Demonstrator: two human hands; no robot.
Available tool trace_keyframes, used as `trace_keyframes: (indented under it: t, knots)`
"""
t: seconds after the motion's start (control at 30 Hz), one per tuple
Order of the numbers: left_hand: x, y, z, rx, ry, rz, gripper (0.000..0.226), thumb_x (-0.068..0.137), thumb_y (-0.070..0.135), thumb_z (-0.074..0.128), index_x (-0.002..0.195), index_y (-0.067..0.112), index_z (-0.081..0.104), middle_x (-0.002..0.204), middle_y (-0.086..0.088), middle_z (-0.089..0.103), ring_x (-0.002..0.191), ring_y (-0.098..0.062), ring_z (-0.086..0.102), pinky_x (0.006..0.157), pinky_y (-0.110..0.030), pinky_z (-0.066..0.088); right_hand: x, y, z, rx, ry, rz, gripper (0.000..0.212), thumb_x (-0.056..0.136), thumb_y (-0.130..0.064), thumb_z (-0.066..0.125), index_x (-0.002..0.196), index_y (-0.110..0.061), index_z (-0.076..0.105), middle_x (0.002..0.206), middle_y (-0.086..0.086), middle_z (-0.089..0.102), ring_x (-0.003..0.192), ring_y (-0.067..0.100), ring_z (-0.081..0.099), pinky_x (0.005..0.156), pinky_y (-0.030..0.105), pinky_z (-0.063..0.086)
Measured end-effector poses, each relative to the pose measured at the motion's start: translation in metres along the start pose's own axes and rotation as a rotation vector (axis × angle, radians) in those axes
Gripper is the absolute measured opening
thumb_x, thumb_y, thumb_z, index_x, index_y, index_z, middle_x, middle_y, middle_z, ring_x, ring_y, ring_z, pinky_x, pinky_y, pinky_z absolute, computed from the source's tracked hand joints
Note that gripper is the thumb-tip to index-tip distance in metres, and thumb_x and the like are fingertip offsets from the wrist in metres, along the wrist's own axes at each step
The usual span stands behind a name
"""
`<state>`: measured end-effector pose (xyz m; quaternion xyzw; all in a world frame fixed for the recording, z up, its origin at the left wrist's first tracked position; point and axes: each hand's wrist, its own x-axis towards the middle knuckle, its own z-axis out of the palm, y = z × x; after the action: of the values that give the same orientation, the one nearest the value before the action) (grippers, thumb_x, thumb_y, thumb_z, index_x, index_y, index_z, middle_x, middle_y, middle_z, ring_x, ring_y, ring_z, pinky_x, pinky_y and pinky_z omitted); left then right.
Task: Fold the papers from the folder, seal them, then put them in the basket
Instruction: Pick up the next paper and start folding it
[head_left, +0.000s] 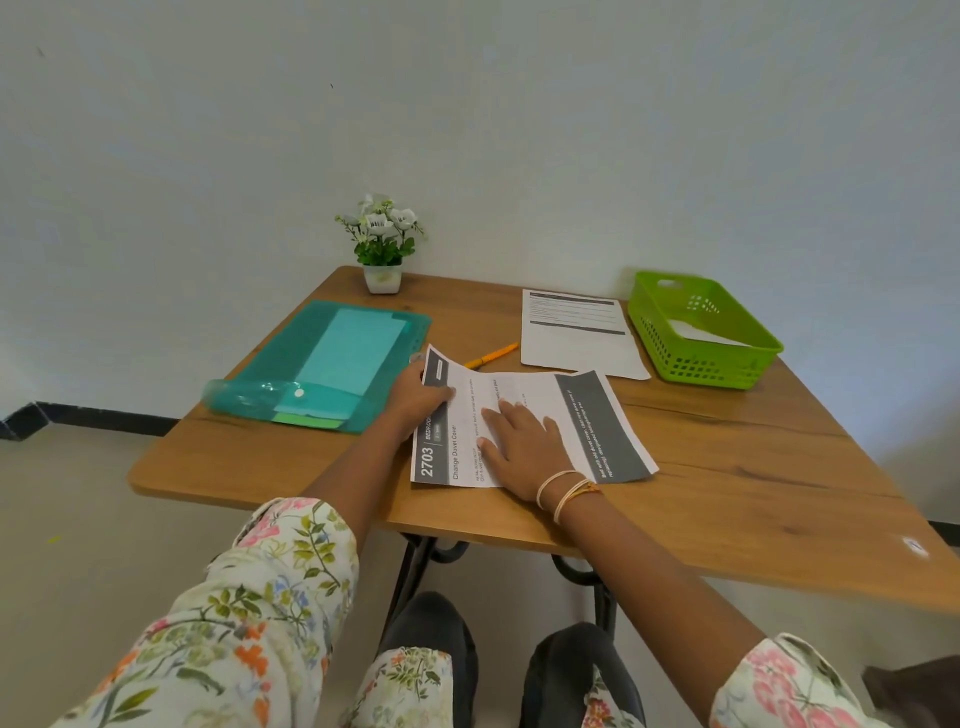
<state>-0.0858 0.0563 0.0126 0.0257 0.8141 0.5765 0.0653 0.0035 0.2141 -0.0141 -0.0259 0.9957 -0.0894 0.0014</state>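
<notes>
A printed sheet of paper (582, 415) with dark grey bands lies near the front of the wooden table (727, 467). My left hand (418, 400) pinches the sheet's left edge, which curls upward. My right hand (519, 441) lies flat on the sheet's middle, fingers spread. A teal plastic folder (322, 369) lies at the left, with lighter paper inside it. A second printed sheet (576, 332) lies flat farther back. At the right stands a green basket (701, 332) with a white folded paper (696, 332) inside.
An orange pen (491, 356) lies between the two sheets. A small potted plant (383, 244) with white flowers stands at the table's back edge against the wall. My knees show below the table's front edge.
</notes>
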Motion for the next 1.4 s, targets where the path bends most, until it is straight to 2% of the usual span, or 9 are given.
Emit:
trace_keyframes:
  t: [0.23,0.43,0.6,0.87,1.03,1.13,1.23,1.3,1.4]
  knots:
    - [-0.014,-0.011,0.004,-0.011,0.112,0.094,0.064,0.092,0.010,0.060,0.146,0.026,0.031,0.130,-0.005,0.055,0.097,-0.014,0.060,0.070,-0.029,0.055,-0.010,0.002,0.004,0.005,0.030,0.026,0.059,0.098,-0.053,0.025,0.151,-0.028,0.019,0.161,0.000,0.012,0.148,0.025,0.011,0.119,0.054,0.008]
    - [-0.032,-0.019,0.008,0.208,0.151,0.197,0.037,0.091,0.011,0.060,0.126,0.019,0.062,0.129,-0.007,0.058,0.108,-0.020,0.057,0.084,-0.029,0.050,-0.013,-0.009,-0.002,0.021,0.015,0.071,0.062,0.097,-0.053,0.027,0.151,-0.024,0.019,0.161,0.002,0.013,0.148,0.025,0.012,0.118,0.053,0.010]
    - [-0.036,-0.022,0.006,0.243,0.178,0.191,0.036,0.089,0.013,0.064,0.125,0.013,0.063,0.130,-0.009,0.060,0.117,-0.022,0.055,0.095,-0.031,0.044,-0.012,-0.031,0.005,0.028,-0.002,-0.023,0.064,0.096,-0.058,0.024,0.152,-0.026,0.017,0.161,0.000,0.012,0.148,0.023,0.010,0.118,0.053,0.009]
    - [-0.037,-0.021,0.004,0.155,0.157,0.150,0.039,0.092,0.018,0.061,0.130,0.018,0.059,0.128,-0.009,0.060,0.101,-0.019,0.062,0.073,-0.023,0.050,-0.014,0.021,-0.003,0.005,-0.001,0.111,0.062,0.097,-0.057,0.025,0.152,-0.029,0.018,0.161,0.000,0.010,0.149,0.023,0.008,0.119,0.051,0.008]
    - [-0.046,-0.015,0.004,-0.159,0.110,0.146,0.041,0.103,0.037,0.035,0.145,0.034,0.037,0.112,0.012,0.059,0.086,0.002,0.060,0.060,-0.014,0.048,-0.014,0.021,-0.001,0.011,0.014,0.079,0.060,0.098,-0.054,0.026,0.151,-0.028,0.019,0.161,0.001,0.012,0.148,0.024,0.010,0.120,0.050,0.008]
    - [-0.051,-0.016,0.009,-0.091,0.046,0.187,0.041,0.103,0.041,0.028,0.143,0.042,0.036,0.102,0.011,0.069,0.090,-0.005,0.066,0.074,-0.023,0.054,-0.013,0.011,-0.001,0.054,0.042,0.044,0.061,0.096,-0.048,0.039,0.150,-0.024,0.023,0.158,0.003,0.020,0.146,0.025,0.018,0.118,0.049,0.016]
    - [-0.051,-0.018,0.011,0.067,-0.051,0.207,0.046,0.091,0.048,0.044,0.137,0.047,0.044,0.129,0.012,0.059,0.118,-0.014,0.054,0.097,-0.040,0.048,-0.003,0.007,0.001,0.047,0.012,-0.041,0.062,0.090,-0.041,0.054,0.144,-0.019,0.033,0.143,0.008,0.042,0.131,0.028,0.041,0.109,0.041,0.035]
    - [-0.050,-0.021,0.010,0.159,-0.074,0.239,0.043,0.092,0.042,0.050,0.135,0.040,0.051,0.137,0.008,0.054,0.122,-0.015,0.050,0.099,-0.041,0.046,0.002,0.009,0.001,0.216,0.052,0.000,0.047,0.095,-0.039,0.048,0.138,-0.021,0.041,0.133,0.005,0.052,0.123,0.024,0.049,0.104,0.035,0.041]
    - [-0.051,-0.022,0.010,0.245,-0.069,0.281,0.044,0.092,0.031,0.057,0.135,0.033,0.052,0.127,0.006,0.062,0.114,-0.010,0.055,0.095,-0.035,0.049,0.003,0.012,-0.017,1.037,0.268,0.334,0.031,0.100,-0.027,0.041,0.117,-0.012,0.061,0.110,0.005,0.065,0.100,0.019,0.061,0.095,0.035,0.047]
